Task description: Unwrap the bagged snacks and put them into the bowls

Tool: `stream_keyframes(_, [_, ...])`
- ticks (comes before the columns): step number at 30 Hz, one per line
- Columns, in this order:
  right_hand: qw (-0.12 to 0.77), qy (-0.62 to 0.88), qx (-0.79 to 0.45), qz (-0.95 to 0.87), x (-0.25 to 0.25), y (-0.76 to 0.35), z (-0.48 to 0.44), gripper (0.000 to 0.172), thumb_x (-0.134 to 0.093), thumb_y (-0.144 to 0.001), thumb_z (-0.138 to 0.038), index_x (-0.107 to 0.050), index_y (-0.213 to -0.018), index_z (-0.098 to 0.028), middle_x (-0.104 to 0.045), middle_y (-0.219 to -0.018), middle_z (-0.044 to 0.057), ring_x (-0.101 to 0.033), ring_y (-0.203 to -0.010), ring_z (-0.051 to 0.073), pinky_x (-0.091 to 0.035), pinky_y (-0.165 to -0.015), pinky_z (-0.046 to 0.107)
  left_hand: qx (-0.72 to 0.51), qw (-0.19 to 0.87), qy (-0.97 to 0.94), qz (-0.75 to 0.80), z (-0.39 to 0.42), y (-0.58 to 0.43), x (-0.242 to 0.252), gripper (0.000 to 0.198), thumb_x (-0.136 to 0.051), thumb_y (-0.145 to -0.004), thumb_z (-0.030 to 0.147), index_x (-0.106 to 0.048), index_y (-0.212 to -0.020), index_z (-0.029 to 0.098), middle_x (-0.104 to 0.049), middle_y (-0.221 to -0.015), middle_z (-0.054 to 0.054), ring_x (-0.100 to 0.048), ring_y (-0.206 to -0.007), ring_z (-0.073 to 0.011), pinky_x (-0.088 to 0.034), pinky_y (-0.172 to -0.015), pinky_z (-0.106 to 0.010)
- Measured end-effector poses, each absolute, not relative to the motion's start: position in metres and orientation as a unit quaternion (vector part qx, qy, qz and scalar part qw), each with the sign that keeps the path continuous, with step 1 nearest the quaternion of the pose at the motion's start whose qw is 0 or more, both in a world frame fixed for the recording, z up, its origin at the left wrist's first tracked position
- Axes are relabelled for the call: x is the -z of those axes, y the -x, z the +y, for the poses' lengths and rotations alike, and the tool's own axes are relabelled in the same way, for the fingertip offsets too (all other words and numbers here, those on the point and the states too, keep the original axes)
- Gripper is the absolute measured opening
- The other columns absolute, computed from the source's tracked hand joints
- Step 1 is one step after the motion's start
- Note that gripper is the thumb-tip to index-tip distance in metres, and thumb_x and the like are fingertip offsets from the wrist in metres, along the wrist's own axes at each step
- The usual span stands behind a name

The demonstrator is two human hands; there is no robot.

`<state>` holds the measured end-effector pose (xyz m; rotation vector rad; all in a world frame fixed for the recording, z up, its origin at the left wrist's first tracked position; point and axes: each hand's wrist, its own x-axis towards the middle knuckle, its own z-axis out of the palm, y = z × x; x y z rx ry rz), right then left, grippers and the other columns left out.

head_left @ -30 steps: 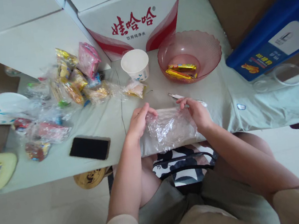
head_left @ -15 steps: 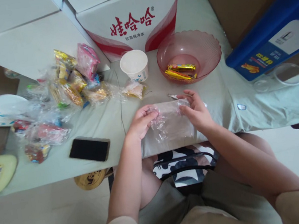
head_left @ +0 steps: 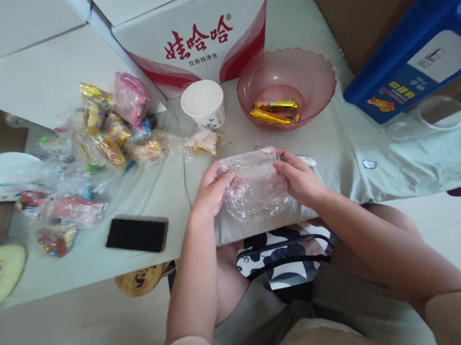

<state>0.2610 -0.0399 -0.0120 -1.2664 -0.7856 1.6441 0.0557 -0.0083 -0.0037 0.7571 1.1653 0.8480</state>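
Note:
A clear, crinkled plastic bag (head_left: 255, 186) is stretched between my two hands just above the near edge of the table. My left hand (head_left: 212, 189) pinches its left side, thumb on top. On the opposite side, my right hand (head_left: 299, 177) grips the bag between thumb and fingers. Behind the right fingers a small white-ended object (head_left: 306, 161) peeks out; most of it is hidden, so its kind is unclear. Beyond the hands lie a wrapped snack (head_left: 204, 141), a white paper cup (head_left: 203, 105) and a pink translucent bowl (head_left: 312, 85) holding yellow-wrapped snack bars (head_left: 275, 111).
Several packaged snacks (head_left: 102, 135) are heaped at the left, near paper cups (head_left: 3, 174) on their side. A black phone (head_left: 137, 234) lies by the front edge. White cartons (head_left: 192, 8) line the back. At right are a blue jug (head_left: 410, 52) and a clear plastic cup (head_left: 439, 113).
The bag's lower part has bunched up, and its top edge is raised. My right fingers have curled in onto the bag, and the metal tip seen beside them is now mostly covered.

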Motion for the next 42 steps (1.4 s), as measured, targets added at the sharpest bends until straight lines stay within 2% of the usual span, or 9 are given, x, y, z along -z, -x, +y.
stream_keyframes(5, [0.356,0.488,-0.706,-0.370,0.010,-0.261,-0.043,0.034,-0.075,-0.071,-0.052,-0.062,-0.080,-0.022,-0.062,-0.065,-0.001,-0.052,-0.053,0.012,-0.042,-0.051,0.028,-0.375,0.684,-0.339,0.526,-0.006,-0.054,0.008,0.045,-0.086,-0.064,0.031,-0.061,-0.100,0.020,-0.071,-0.072,0.002,-0.072,-0.062,-0.0174,-0.056,-0.056,-0.025])
stream_keyframes(7, [0.372,0.499,-0.687,-0.375,0.010,-0.261,-0.043,0.034,-0.072,-0.074,-0.054,-0.063,-0.080,-0.022,-0.061,-0.063,-0.001,-0.053,-0.052,0.013,-0.044,-0.051,0.029,-0.341,0.695,-0.352,0.526,-0.007,-0.052,0.010,0.044,-0.085,-0.067,0.032,-0.063,-0.102,0.019,-0.072,-0.072,0.000,-0.072,-0.063,-0.0181,-0.055,-0.054,-0.025])
stream_keyframes(13, [0.399,0.532,-0.611,-0.430,0.011,-0.264,-0.040,0.030,-0.064,-0.083,-0.053,-0.067,-0.083,-0.023,-0.056,-0.056,-0.003,-0.052,-0.050,0.013,-0.042,-0.050,0.028,-0.289,0.698,-0.411,0.510,-0.007,-0.049,0.012,0.042,-0.083,-0.072,0.036,-0.065,-0.105,0.018,-0.066,-0.057,0.003,-0.058,-0.041,-0.0129,-0.038,-0.036,-0.020])
stream_keyframes(18, [0.440,0.529,-0.613,-0.389,0.013,-0.265,-0.040,0.028,-0.066,-0.080,-0.046,-0.066,-0.099,-0.025,-0.057,-0.058,-0.005,-0.051,-0.049,0.012,-0.039,-0.048,0.027,-0.400,0.695,-0.362,0.475,-0.004,-0.049,0.006,0.040,-0.088,-0.065,0.034,-0.062,-0.092,0.020,-0.060,-0.055,0.008,-0.057,-0.043,-0.0084,-0.044,-0.041,-0.016])
stream_keyframes(23, [0.519,0.476,-0.628,-0.332,0.014,-0.265,-0.039,0.017,-0.067,-0.075,-0.037,-0.056,-0.080,-0.025,-0.053,-0.058,-0.005,-0.046,-0.051,0.012,-0.033,-0.048,0.026,-0.445,0.695,-0.327,0.460,-0.002,-0.047,0.003,0.041,-0.092,-0.058,0.026,-0.061,-0.084,0.020,-0.062,-0.062,0.008,-0.061,-0.051,-0.0068,-0.052,-0.048,-0.014])
stream_keyframes(28, [0.542,0.465,-0.619,-0.327,0.015,-0.269,-0.038,0.006,-0.057,-0.074,-0.028,-0.053,-0.077,-0.024,-0.050,-0.058,-0.003,-0.042,-0.052,0.013,-0.032,-0.051,0.027,-0.446,0.703,-0.311,0.459,-0.001,-0.047,0.002,0.031,-0.086,-0.059,0.020,-0.062,-0.079,0.018,-0.064,-0.064,0.005,-0.065,-0.055,-0.0079,-0.055,-0.054,-0.015])
stream_keyframes(32, [0.536,0.480,-0.600,-0.349,0.019,-0.269,-0.038,0.019,-0.048,-0.083,-0.038,-0.046,-0.071,-0.025,-0.046,-0.058,-0.001,-0.039,-0.053,0.014,-0.029,-0.051,0.029,-0.435,0.704,-0.306,0.470,0.001,-0.049,0.002,0.019,-0.075,-0.071,0.032,-0.062,-0.074,0.017,-0.061,-0.060,0.003,-0.062,-0.052,-0.0097,-0.056,-0.053,-0.020])
stream_keyframes(35, [0.528,0.501,-0.578,-0.369,0.021,-0.267,-0.039,0.026,-0.055,-0.085,-0.041,-0.044,-0.069,-0.024,-0.042,-0.059,-0.003,-0.035,-0.054,0.013,-0.025,-0.052,0.028,-0.428,0.703,-0.307,0.478,0.002,-0.052,0.002,0.030,-0.070,-0.080,0.045,-0.063,-0.072,0.018,-0.056,-0.057,0.003,-0.057,-0.048,-0.0088,-0.055,-0.052,-0.020])
stream_keyframes(42, [0.509,0.512,-0.556,-0.412,0.016,-0.266,-0.042,0.025,-0.064,-0.076,-0.030,-0.040,-0.076,-0.024,-0.038,-0.063,-0.006,-0.034,-0.056,0.010,-0.023,-0.054,0.025,-0.434,0.677,-0.336,0.490,0.002,-0.049,0.005,0.047,-0.072,-0.073,0.059,-0.056,-0.059,0.018,-0.061,-0.066,-0.001,-0.056,-0.057,-0.0091,-0.046,-0.050,-0.019])
